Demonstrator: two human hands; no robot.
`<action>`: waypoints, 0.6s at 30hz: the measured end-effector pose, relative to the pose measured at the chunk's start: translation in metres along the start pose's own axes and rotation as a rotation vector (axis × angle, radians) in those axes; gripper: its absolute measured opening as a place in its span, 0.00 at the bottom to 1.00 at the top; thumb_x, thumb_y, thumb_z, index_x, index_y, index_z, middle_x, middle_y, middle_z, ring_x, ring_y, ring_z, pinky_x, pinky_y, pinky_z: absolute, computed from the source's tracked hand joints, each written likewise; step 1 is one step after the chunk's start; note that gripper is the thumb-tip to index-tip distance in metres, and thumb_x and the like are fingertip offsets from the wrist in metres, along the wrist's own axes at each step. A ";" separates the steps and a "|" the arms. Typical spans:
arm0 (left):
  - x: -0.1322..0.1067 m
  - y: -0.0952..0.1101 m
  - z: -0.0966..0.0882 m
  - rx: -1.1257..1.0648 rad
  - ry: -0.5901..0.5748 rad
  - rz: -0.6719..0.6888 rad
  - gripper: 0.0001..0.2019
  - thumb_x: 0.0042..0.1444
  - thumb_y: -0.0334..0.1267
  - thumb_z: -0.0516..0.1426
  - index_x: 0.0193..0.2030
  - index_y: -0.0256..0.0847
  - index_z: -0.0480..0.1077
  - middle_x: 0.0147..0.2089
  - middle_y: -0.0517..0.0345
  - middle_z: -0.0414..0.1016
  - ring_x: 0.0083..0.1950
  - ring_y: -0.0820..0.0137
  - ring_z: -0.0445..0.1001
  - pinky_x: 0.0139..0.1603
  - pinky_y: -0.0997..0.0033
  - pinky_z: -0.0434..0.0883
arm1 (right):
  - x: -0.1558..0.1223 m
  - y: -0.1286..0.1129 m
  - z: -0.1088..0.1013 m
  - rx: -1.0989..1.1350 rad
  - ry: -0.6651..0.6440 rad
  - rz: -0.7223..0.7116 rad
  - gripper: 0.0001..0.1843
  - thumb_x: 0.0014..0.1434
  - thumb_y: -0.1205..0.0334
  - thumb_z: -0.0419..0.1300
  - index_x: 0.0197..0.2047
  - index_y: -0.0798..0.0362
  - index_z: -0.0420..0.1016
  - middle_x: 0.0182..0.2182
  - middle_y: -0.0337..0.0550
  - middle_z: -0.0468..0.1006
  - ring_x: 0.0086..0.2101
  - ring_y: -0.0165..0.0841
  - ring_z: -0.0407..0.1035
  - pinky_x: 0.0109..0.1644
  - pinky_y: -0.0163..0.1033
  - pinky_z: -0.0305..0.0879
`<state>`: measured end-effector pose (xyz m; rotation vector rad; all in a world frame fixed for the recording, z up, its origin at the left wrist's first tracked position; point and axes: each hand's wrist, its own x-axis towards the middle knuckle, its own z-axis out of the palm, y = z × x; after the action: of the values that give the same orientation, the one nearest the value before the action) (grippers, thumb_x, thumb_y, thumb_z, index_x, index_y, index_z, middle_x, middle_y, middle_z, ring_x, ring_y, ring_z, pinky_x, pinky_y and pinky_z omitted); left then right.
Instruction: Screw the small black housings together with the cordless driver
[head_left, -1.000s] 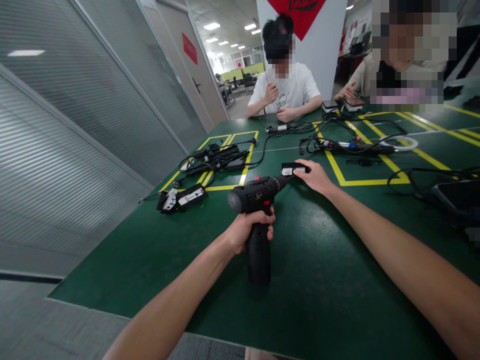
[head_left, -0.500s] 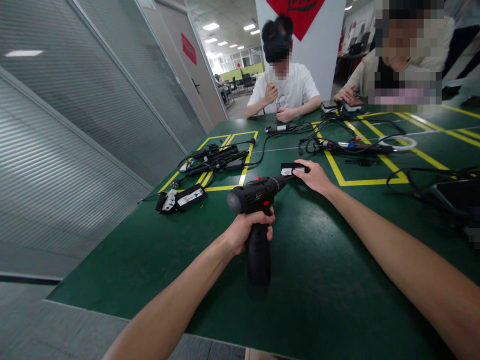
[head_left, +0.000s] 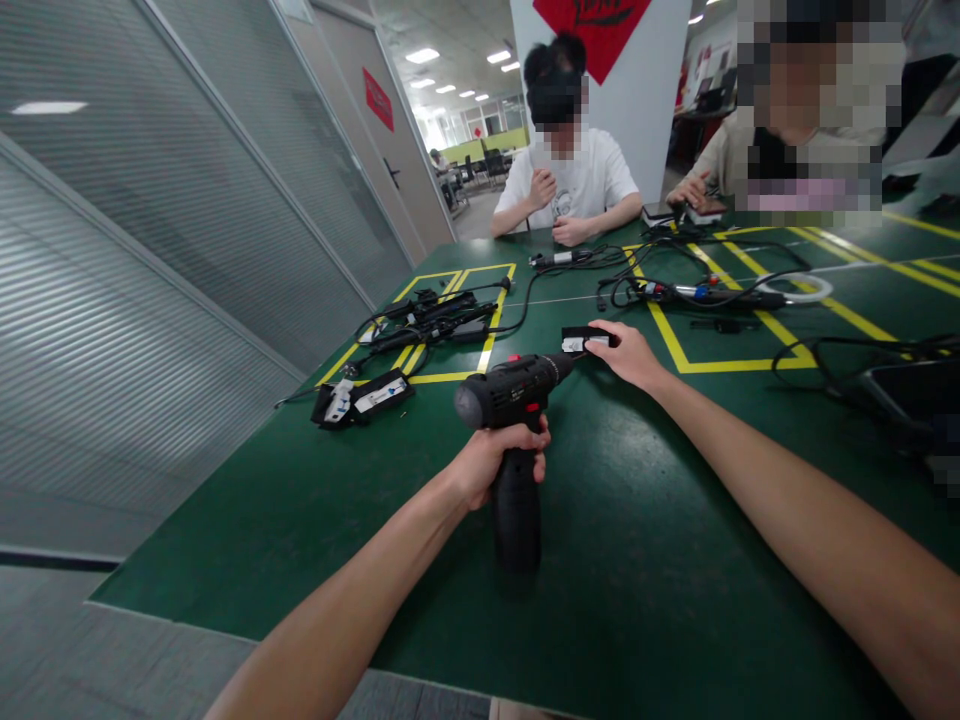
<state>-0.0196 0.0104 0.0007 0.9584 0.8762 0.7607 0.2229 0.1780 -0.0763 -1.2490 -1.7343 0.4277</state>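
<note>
My left hand [head_left: 499, 460] is wrapped round the grip of a black cordless drill [head_left: 510, 392] with red buttons. The drill points away and to the right, its chuck close to a small black box-shaped part with a white strip [head_left: 576, 343]. My right hand [head_left: 621, 352] pinches the right end of that part, thumb in front and fingers over the top. Whether the drill's bit touches the part is too small to tell. To the left lie two similar black parts with white strips, one flat [head_left: 384, 395] and one tilted [head_left: 337, 402].
Yellow tape [head_left: 742, 365] marks areas on the green table [head_left: 300, 530]. Black cabled tools [head_left: 435, 318] lie at the left, and a cabled screwdriver-like tool [head_left: 705, 293] at the right. A black device [head_left: 911, 390] stands far right. Two people sit opposite, one in a white shirt [head_left: 600, 180].
</note>
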 end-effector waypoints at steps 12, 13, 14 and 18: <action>-0.001 0.000 -0.001 0.002 -0.010 -0.004 0.11 0.48 0.32 0.57 0.40 0.36 0.66 0.32 0.60 0.65 0.24 0.75 0.69 0.29 0.72 0.65 | 0.000 -0.001 0.000 0.001 -0.004 0.005 0.23 0.54 0.56 0.60 0.53 0.49 0.76 0.46 0.45 0.78 0.44 0.40 0.72 0.51 0.45 0.66; -0.001 0.000 -0.001 0.001 -0.012 -0.005 0.11 0.48 0.32 0.57 0.40 0.36 0.66 0.32 0.60 0.65 0.24 0.75 0.69 0.29 0.72 0.65 | -0.001 -0.001 0.000 0.000 -0.005 0.006 0.23 0.54 0.56 0.60 0.53 0.49 0.76 0.46 0.45 0.78 0.43 0.40 0.72 0.51 0.45 0.66; -0.001 0.000 -0.001 0.001 -0.013 -0.005 0.10 0.48 0.32 0.57 0.40 0.36 0.66 0.32 0.60 0.65 0.24 0.75 0.69 0.29 0.72 0.65 | -0.001 -0.001 0.000 -0.001 -0.005 0.007 0.23 0.55 0.56 0.60 0.53 0.49 0.76 0.46 0.45 0.78 0.43 0.40 0.72 0.51 0.45 0.66; -0.001 0.000 0.000 -0.001 -0.006 -0.001 0.11 0.48 0.33 0.57 0.40 0.36 0.66 0.32 0.60 0.65 0.24 0.75 0.69 0.28 0.72 0.65 | 0.000 -0.002 -0.001 -0.005 -0.009 0.011 0.23 0.54 0.56 0.61 0.54 0.50 0.75 0.46 0.46 0.78 0.43 0.40 0.72 0.51 0.46 0.66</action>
<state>-0.0197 0.0098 0.0014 0.9590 0.8705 0.7572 0.2231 0.1767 -0.0746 -1.2628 -1.7376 0.4361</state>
